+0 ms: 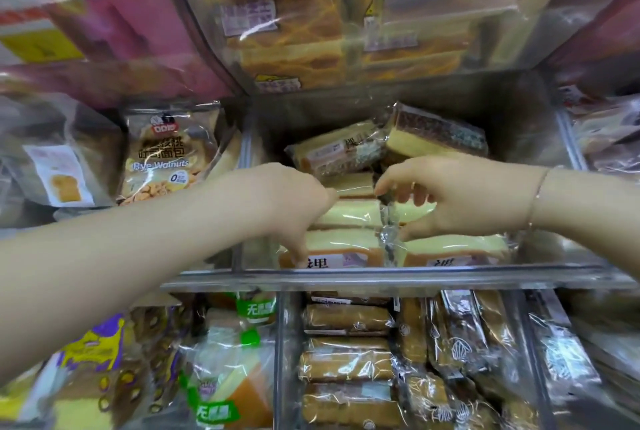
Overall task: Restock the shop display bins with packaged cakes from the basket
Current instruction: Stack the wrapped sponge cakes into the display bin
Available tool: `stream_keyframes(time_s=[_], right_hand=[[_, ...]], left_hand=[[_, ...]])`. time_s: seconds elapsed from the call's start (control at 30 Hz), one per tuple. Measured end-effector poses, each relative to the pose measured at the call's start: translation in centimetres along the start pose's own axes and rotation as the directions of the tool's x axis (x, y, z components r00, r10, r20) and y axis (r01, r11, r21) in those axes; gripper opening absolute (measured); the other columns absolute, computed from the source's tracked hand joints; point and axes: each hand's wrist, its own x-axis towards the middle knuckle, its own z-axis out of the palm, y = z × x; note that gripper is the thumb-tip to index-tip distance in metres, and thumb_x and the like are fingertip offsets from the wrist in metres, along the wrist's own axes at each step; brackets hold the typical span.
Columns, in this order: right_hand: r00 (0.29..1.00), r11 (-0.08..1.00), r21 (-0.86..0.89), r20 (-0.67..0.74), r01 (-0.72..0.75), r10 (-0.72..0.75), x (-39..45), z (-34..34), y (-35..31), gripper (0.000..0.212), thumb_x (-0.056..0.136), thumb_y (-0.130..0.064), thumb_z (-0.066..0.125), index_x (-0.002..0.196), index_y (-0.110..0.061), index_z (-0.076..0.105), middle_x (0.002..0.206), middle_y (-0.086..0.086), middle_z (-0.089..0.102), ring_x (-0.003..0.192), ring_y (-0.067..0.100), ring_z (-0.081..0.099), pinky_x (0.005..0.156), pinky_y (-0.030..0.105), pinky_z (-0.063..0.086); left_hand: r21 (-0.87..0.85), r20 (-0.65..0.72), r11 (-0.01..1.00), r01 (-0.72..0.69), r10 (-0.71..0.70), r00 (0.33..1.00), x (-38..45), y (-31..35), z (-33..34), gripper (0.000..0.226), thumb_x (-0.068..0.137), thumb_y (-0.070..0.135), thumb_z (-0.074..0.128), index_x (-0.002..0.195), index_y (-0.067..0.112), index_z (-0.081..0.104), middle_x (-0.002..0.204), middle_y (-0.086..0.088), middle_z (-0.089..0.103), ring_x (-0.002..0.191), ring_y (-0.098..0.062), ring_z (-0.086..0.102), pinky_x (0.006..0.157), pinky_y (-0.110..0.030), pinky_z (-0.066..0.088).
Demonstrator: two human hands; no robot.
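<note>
A clear display bin (381, 273) in the middle shelf holds several pale yellow packaged cakes (349, 213) in clear wrap, lined up in rows. My left hand (294, 201) reaches in from the left, its fingers curled over the left ends of the front cakes. My right hand (450, 197) comes in from the right, thumb and fingers pinching the crinkled wrapper seam (389, 221) between two cakes. Two more cakes (388, 145) lie loosely tilted at the back of the bin. The basket is not in view.
A Rye Walnuts bread bag (162, 155) stands in the bin to the left. Below, bins hold brown cake rolls (346, 343) and green-labelled cakes (225, 377). Above hangs a clear bin of marbled bread (294, 31). More packets (606, 138) fill the right bin.
</note>
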Motion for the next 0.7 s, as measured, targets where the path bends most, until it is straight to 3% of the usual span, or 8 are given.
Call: stream_keyframes(time_s=[0.1,0.17,0.3,0.4,0.47,0.57,0.63,0.7], right_hand=[[0.997,0.995,-0.07,0.044,0.071,-0.068,1.1,2.0,-1.3,0.062,0.075,-0.047,0.071,0.129,-0.037,0.043,0.106,-0.014,0.042,0.095,0.005,0.046,0.085,0.025,0.044],[0.994,0.994,-0.09,0.093,0.069,-0.061,2.1,3.1,-1.9,0.053,0.075,-0.045,0.071,0.121,-0.033,0.047,0.105,-0.009,0.046,0.098,0.01,0.048,0.085,0.028,0.046],[0.985,0.977,-0.143,0.096,0.159,-0.146,2.8,4.1,-2.6,0.03,0.079,-0.042,0.064,0.09,-0.025,0.042,0.089,-0.008,0.045,0.079,0.015,0.046,0.066,0.029,0.04],[0.981,0.943,-0.273,0.104,0.189,-0.167,3.0,4.5,-3.1,0.026,0.083,-0.037,0.059,0.095,-0.028,0.037,0.1,-0.004,0.05,0.086,0.02,0.051,0.064,0.029,0.036],[0.983,0.924,-0.338,0.111,0.179,-0.15,3.2,4.8,-3.5,0.029,0.085,-0.034,0.058,0.108,-0.024,0.043,0.108,-0.002,0.051,0.092,0.022,0.054,0.065,0.03,0.038],[0.986,0.948,-0.284,0.129,0.143,-0.11,2.9,3.5,-2.8,0.035,0.081,-0.042,0.065,0.107,-0.027,0.046,0.095,-0.011,0.045,0.085,0.013,0.05,0.066,0.027,0.04],[0.995,0.988,-0.147,0.098,0.046,-0.032,2.0,1.6,-1.1,0.044,0.073,-0.05,0.071,0.104,-0.034,0.045,0.088,-0.018,0.039,0.08,0.005,0.047,0.065,0.022,0.038],[0.993,0.978,-0.204,0.09,-0.05,0.07,0.7,0.2,1.0,0.058,0.068,-0.053,0.073,0.112,-0.039,0.038,0.09,-0.018,0.034,0.083,0.006,0.047,0.068,0.02,0.038]], left_hand=[[0.122,-0.06,0.992,-0.007,0.015,0.998,-1.1,-0.5,1.3,0.04,0.077,0.048,0.069,0.1,0.028,0.042,0.093,0.006,0.058,0.079,-0.018,0.057,0.068,-0.034,0.05],[0.175,-0.188,0.985,-0.01,0.044,0.981,-1.2,-0.2,2.0,0.027,0.083,0.033,0.062,0.103,0.024,0.046,0.095,0.002,0.061,0.082,-0.024,0.062,0.074,-0.038,0.053],[0.275,-0.309,0.959,0.073,0.016,0.951,-0.5,0.8,3.1,0.035,0.084,0.013,0.057,0.117,0.016,0.044,0.104,-0.004,0.057,0.089,-0.027,0.063,0.065,-0.033,0.041],[0.302,-0.254,0.943,0.14,-0.062,0.965,0.4,1.5,3.5,0.036,0.087,0.009,0.054,0.121,0.01,0.043,0.111,-0.007,0.056,0.095,-0.027,0.062,0.064,-0.034,0.035],[0.261,-0.177,0.957,0.123,-0.078,0.981,0.7,1.8,3.0,0.035,0.091,0.014,0.055,0.124,0.01,0.045,0.118,-0.007,0.057,0.101,-0.027,0.061,0.068,-0.033,0.036],[0.117,-0.072,0.99,0.073,-0.064,0.995,0.4,1.1,1.7,0.044,0.087,0.046,0.063,0.117,0.015,0.052,0.11,-0.004,0.059,0.092,-0.025,0.06,0.066,-0.033,0.039],[-0.019,-0.177,1.0,-0.016,0.012,0.984,0.0,0.4,0.9,0.059,0.079,0.066,0.058,0.112,0.018,0.049,0.105,-0.001,0.058,0.084,-0.021,0.057,0.061,-0.031,0.042],[-0.033,-0.389,0.99,-0.14,0.116,0.914,0.2,0.3,1.0,0.071,0.077,0.071,0.053,0.126,0.02,0.042,0.116,0.0,0.053,0.095,-0.018,0.055,0.069,-0.031,0.049]])
